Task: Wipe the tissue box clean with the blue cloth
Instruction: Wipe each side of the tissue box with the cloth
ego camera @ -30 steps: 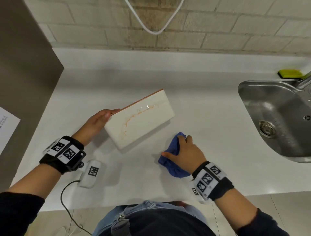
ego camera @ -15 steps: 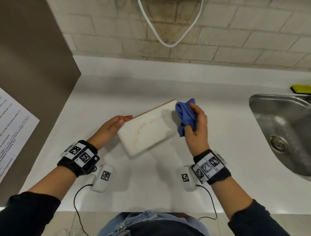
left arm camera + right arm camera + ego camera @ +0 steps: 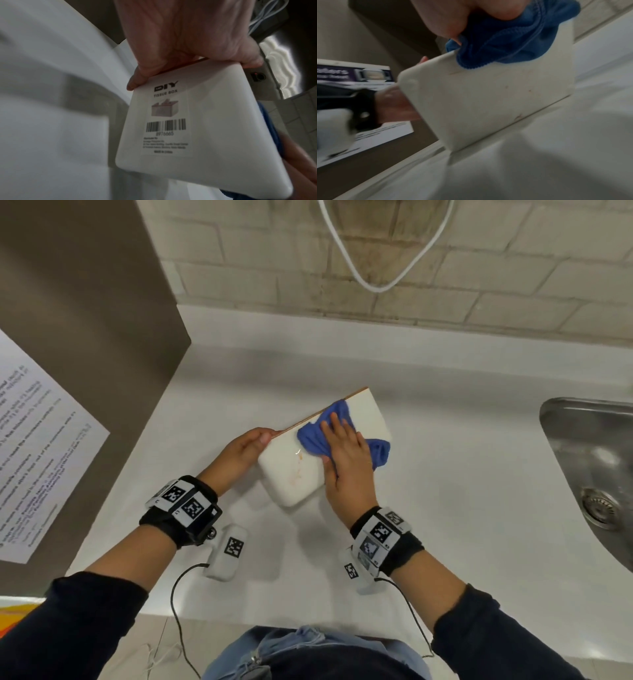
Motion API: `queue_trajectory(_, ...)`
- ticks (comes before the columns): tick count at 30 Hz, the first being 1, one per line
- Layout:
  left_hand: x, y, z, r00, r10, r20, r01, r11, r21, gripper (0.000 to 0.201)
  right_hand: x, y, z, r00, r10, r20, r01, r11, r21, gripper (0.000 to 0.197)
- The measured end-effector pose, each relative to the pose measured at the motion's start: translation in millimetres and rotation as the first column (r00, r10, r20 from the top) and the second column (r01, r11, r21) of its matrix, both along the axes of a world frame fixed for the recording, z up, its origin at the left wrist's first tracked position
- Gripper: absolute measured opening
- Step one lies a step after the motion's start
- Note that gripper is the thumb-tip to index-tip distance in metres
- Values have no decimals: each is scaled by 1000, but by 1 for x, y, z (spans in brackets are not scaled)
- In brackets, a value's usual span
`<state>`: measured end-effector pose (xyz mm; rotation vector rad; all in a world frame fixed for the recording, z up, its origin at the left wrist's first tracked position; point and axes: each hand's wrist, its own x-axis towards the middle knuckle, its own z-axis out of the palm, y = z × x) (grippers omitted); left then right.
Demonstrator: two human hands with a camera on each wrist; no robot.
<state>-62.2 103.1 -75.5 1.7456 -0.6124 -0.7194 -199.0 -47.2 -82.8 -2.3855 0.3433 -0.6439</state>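
A white tissue box (image 3: 294, 477) stands tilted on the white counter (image 3: 462, 508), with a faint orange stain (image 3: 297, 472) on its upper face. My left hand (image 3: 245, 448) grips its left end, fingers over the top edge and thumb on the labelled underside (image 3: 205, 121). My right hand (image 3: 346, 453) lies flat on the blue cloth (image 3: 310, 438) and presses it onto the box's upper face, just right of the stain. In the right wrist view the bunched cloth (image 3: 513, 40) sits on the box (image 3: 488, 101) under my hand (image 3: 445, 17). My hand hides part of the cloth.
A steel sink (image 3: 589, 440) is set into the counter at the right. A brown panel (image 3: 85, 337) carrying a printed sheet (image 3: 34, 457) closes off the left. Behind is a brick wall with a hanging white cable (image 3: 376, 285). The counter's front edge is near my body.
My right hand lifted the blue cloth off the counter, brought it to the box's far right end, and now presses it flat on the upper face. My left hand keeps its grip.
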Motion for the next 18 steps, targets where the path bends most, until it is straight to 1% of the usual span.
queue_trajectory(2,0,-1,1,999,-33,9,33,999,-3,49,-1,15,2,996,92,-13,-93,991,-96,59)
queue_trajectory(4,-1,-3,4,998,-55,38,55,998,-9,57,-4,29,-1,969,243,-42,-246,954,-174,67)
queue_trajectory(5,-1,-4,6,997,-60,42,61,998,-15,62,-7,33,-3,943,327,-64,-333,922,-196,67)
queue_trajectory(7,0,-4,8,995,-98,30,99,995,-24,68,-12,32,-6,873,477,-106,-488,841,-234,60)
queue_trajectory(9,3,-2,8,991,-135,3,135,991,-14,62,-15,20,-7,794,591,-145,-607,756,-244,56)
queue_trajectory(10,4,-2,7,992,-127,-13,127,992,-15,55,-16,13,-7,758,632,-160,-651,721,-238,56)
queue_trajectory(12,6,-2,3,994,-97,-47,95,995,-33,45,-18,-1,-8,718,670,-189,-695,676,-243,54)
queue_trajectory(13,7,-3,1,994,-88,-63,85,995,-47,45,-20,-9,-9,717,670,-192,-697,676,-240,51)
queue_trajectory(14,7,-4,0,994,-86,-75,82,995,-57,45,-23,-17,-11,727,663,-180,-686,693,-221,47)
queue_trajectory(16,5,-5,1,992,-94,-88,87,993,-80,36,-28,-36,-12,778,617,-113,-628,766,-137,39)
queue_trajectory(17,4,-4,1,990,-103,-97,95,992,-83,31,-31,-45,-11,814,575,-80,-581,809,-93,37)
queue_trajectory(18,4,-4,1,989,-111,-101,102,991,-85,30,-33,-54,-9,850,523,-55,-526,849,-53,38)
